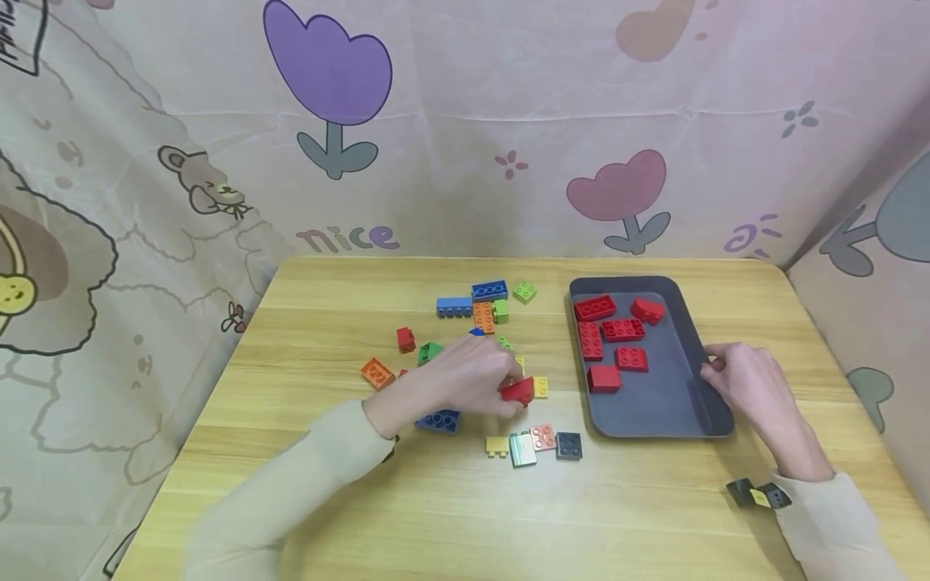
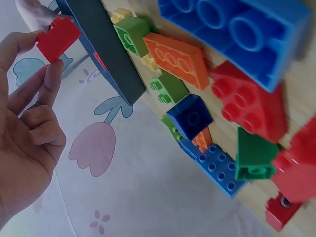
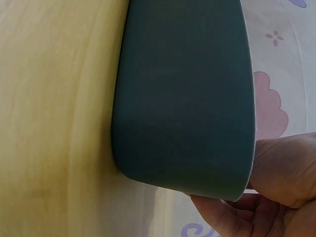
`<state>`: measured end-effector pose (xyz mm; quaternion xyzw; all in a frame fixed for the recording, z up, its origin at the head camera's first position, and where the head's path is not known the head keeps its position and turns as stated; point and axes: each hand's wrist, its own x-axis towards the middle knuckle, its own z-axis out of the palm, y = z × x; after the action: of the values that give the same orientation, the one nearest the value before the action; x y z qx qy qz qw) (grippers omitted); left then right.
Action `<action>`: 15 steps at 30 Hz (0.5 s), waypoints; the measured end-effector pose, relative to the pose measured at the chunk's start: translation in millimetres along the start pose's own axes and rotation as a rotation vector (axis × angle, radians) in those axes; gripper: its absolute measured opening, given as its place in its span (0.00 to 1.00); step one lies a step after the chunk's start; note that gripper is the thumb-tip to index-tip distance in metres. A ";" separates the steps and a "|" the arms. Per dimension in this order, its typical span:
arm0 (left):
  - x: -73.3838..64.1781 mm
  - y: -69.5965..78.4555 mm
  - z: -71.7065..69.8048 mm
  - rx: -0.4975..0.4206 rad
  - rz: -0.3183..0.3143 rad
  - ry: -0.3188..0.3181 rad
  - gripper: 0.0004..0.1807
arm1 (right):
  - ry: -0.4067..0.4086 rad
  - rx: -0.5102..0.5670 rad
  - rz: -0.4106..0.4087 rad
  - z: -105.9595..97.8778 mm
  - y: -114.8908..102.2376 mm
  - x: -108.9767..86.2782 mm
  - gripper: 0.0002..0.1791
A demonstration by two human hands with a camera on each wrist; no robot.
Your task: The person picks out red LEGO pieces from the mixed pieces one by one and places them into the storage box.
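My left hand (image 1: 475,375) pinches a small red toy brick (image 1: 517,391) above the table, left of the tray. In the left wrist view the red brick (image 2: 58,40) sits between thumb and fingertips. My right hand (image 1: 756,391) grips the right rim of a dark grey tray (image 1: 672,415). The right wrist view shows the thumb and fingers of the hand (image 3: 281,182) on either side of the tray's edge (image 3: 187,98). Several red bricks lie in the tray, among them a 2x2 brick (image 1: 631,359) and a longer brick (image 1: 591,340) along the left wall.
Loose bricks spread left of the tray: blue (image 1: 454,307), orange (image 1: 377,373), green (image 1: 429,353), yellow (image 1: 541,387) and red (image 1: 406,340). Nearer the front lie a pink brick (image 1: 542,437) and a dark brick (image 1: 569,446). A printed cloth (image 1: 450,194) hangs behind the table.
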<state>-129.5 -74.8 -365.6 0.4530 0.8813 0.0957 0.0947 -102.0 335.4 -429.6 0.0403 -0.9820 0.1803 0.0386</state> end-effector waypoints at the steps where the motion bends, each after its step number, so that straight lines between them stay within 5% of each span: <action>1: 2.7 0.0 -0.1 -0.008 -0.003 -0.004 0.12 | 0.001 0.000 -0.002 0.3 0.2 -0.1 0.20; 15: 46.3 4.5 -6.7 -0.054 0.023 -0.013 0.12 | -0.007 -0.001 0.014 0.2 0.9 0.3 0.21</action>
<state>-154.2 -35.0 -361.8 0.4610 0.8725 0.1175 0.1117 -102.4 336.1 -430.1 0.0340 -0.9825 0.1798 0.0339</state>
